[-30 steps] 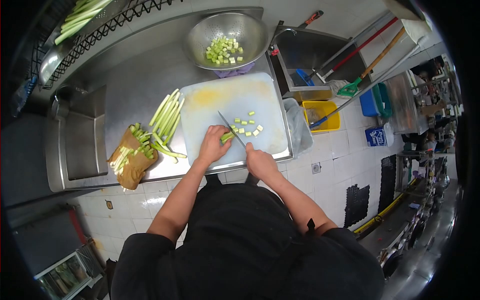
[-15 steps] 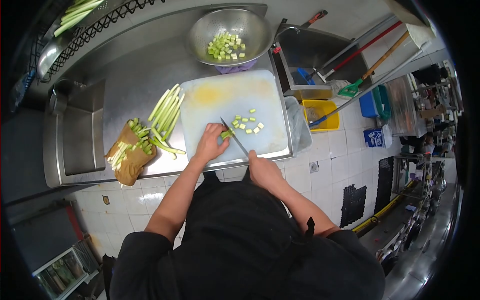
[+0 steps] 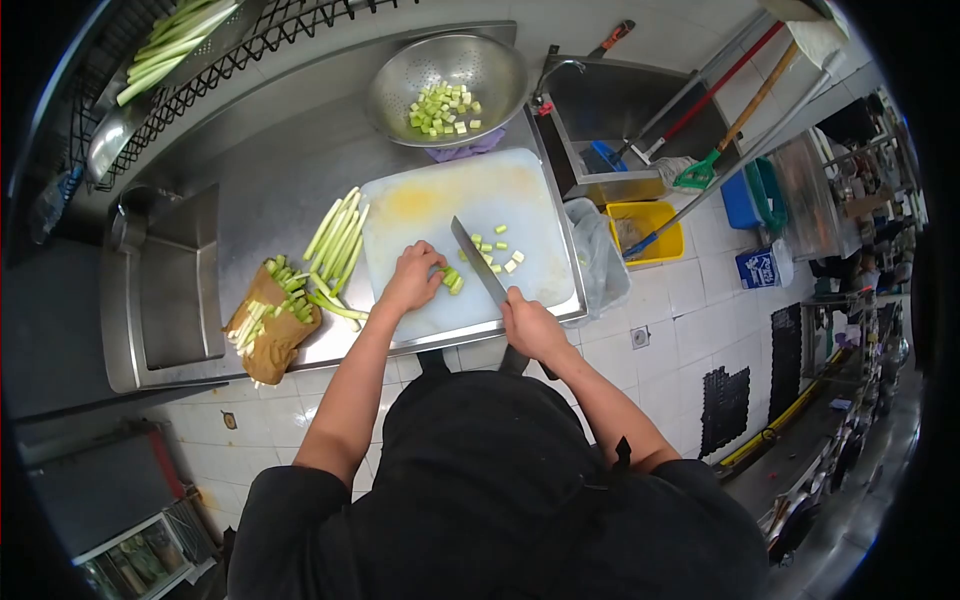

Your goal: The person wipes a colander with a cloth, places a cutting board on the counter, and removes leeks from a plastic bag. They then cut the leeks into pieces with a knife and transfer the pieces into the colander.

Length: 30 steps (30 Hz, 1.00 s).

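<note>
My right hand [image 3: 533, 326] is closed around the handle of a kitchen knife [image 3: 480, 262], whose broad blade points away from me over a white cutting board [image 3: 400, 232]. With fingers curled, my left hand [image 3: 413, 278] holds a few green celery pieces [image 3: 453, 281] on the board, left of the blade. Small celery cubes [image 3: 487, 246] lie scattered on the blade's far side. Left of the board rest long pale-green celery stalks [image 3: 335, 240]. Beside them is a brown paper bag [image 3: 275, 345] with more cut celery sticking out.
A metal colander [image 3: 400, 80] holding celery cubes [image 3: 440, 110] stands behind the board on a purple cloth [image 3: 468, 147]. A sink [image 3: 180, 290] is at the left. Right of the counter are a plastic bag-lined bin [image 3: 597, 250], a yellow bucket [image 3: 655, 215] and long-handled cleaning tools.
The knife has lifted away from the held celery and shifted right, its blade now angled over the loose cubes. My left hand stays by the pieces. The whole view has tilted slightly.
</note>
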Tool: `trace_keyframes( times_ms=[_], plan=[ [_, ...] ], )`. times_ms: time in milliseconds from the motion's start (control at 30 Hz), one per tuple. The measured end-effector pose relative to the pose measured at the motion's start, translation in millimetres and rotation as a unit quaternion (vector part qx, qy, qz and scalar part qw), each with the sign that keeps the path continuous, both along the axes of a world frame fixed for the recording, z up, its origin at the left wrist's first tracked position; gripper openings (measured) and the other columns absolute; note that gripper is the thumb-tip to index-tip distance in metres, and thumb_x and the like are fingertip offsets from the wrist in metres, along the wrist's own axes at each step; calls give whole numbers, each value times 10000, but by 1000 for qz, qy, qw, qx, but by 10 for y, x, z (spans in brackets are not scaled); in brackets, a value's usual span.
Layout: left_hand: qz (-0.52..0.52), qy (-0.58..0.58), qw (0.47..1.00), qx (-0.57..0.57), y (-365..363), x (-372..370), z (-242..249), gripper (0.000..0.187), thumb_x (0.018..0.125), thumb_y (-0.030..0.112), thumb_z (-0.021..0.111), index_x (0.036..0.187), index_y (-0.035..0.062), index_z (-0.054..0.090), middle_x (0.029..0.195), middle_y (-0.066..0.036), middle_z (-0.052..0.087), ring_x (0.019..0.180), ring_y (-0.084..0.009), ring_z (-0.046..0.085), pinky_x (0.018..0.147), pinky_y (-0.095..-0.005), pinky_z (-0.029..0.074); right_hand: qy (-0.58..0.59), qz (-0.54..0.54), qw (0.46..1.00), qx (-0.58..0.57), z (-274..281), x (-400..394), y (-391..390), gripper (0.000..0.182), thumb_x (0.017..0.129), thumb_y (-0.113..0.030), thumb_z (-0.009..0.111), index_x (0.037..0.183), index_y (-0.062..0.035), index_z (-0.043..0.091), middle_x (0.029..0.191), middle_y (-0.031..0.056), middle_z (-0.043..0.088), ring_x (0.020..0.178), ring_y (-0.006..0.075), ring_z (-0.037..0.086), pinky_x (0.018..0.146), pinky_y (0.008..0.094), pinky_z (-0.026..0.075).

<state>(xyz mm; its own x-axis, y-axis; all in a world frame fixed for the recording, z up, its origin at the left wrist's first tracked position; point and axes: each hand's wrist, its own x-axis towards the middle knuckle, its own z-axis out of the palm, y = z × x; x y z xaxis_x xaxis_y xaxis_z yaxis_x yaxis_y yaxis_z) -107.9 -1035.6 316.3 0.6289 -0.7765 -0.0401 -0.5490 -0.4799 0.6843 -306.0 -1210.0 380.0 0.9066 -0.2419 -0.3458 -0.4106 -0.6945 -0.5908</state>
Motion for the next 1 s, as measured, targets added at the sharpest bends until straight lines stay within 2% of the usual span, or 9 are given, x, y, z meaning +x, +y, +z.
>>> trace_keyframes(
  times_ms=[167, 233, 367, 500, 567, 700, 833, 900, 1000],
  plan=[
    [-40, -81, 991, 96, -126, 15, 141, 129, 819, 68, 688, 926, 16, 638, 1056, -130, 632, 1075, -341, 588, 926, -431, 478, 2, -11, 1000, 13, 52, -178, -46, 193, 1025, -173, 465, 1029, 20, 456, 766, 298, 666, 747, 521, 644, 704, 611, 491],
    [44, -21, 998, 47, -161, 49, 140, 121, 818, 47, 673, 922, 7, 626, 915, -138, 670, 867, -312, 659, 789, -403, 530, -1, -8, 1000, 27, 54, -245, -57, 195, 1024, -176, 469, 1033, 19, 461, 779, 298, 669, 755, 520, 645, 708, 612, 491],
    [108, 16, 993, -36, -382, 85, 310, 121, 830, 33, 670, 936, -6, 628, 814, -120, 683, 718, -229, 677, 684, -347, 548, -11, 23, 998, 49, -115, -399, -74, 209, 1021, -190, 482, 1052, 16, 479, 824, 300, 677, 791, 519, 647, 726, 614, 493],
    [65, 139, 975, -162, -1133, -34, 466, 154, 904, 83, 699, 1017, -12, 654, 898, -60, 694, 780, -122, 657, 737, -280, 549, -19, 17, 998, 56, -233, -488, -57, 226, 1018, -209, 492, 1066, 12, 490, 845, 308, 673, 824, 514, 647, 742, 604, 496],
    [-5, 311, 930, -198, -1421, -110, 679, 155, 960, 98, 665, 1073, -7, 666, 965, -55, 705, 818, -127, 668, 768, -271, 543, -12, 14, 998, 58, -184, -490, -67, 225, 1019, -210, 492, 1066, 11, 491, 846, 309, 671, 826, 513, 647, 740, 603, 495],
    [-45, 248, 956, -147, -1413, -50, 834, 168, 987, 112, 646, 1111, 2, 674, 1008, -48, 708, 880, -132, 687, 791, -266, 541, -27, 2, 998, 51, -199, -500, -95, 225, 1017, -211, 497, 1067, 8, 487, 823, 302, 670, 807, 512, 646, 723, 606, 490],
    [80, 230, 936, -256, -779, 123, 486, 180, 946, 104, 677, 1084, -11, 666, 933, -61, 704, 829, -136, 682, 737, -263, 530, -42, -1, 997, 58, -199, -496, -145, 214, 1022, -206, 493, 1061, 3, 472, 777, 295, 660, 773, 515, 638, 696, 610, 476],
    [123, 109, 979, -118, -357, 94, 279, 201, 907, 125, 729, 1060, 10, 665, 985, -50, 693, 817, -149, 666, 719, -281, 517, -58, -18, 996, 67, -181, -469, -145, 199, 1030, -198, 483, 1052, -2, 457, 741, 295, 648, 750, 520, 629, 674, 612, 461],
    [90, -2, 991, -96, -22, -305, 144, 254, 840, 138, 766, 1040, 20, 662, 1004, -85, 680, 887, -238, 658, 787, -353, 514, -59, 2, 996, 65, -103, -399, -128, 189, 1036, -191, 475, 1049, -4, 453, 737, 300, 643, 745, 519, 626, 668, 609, 458]
  ],
)
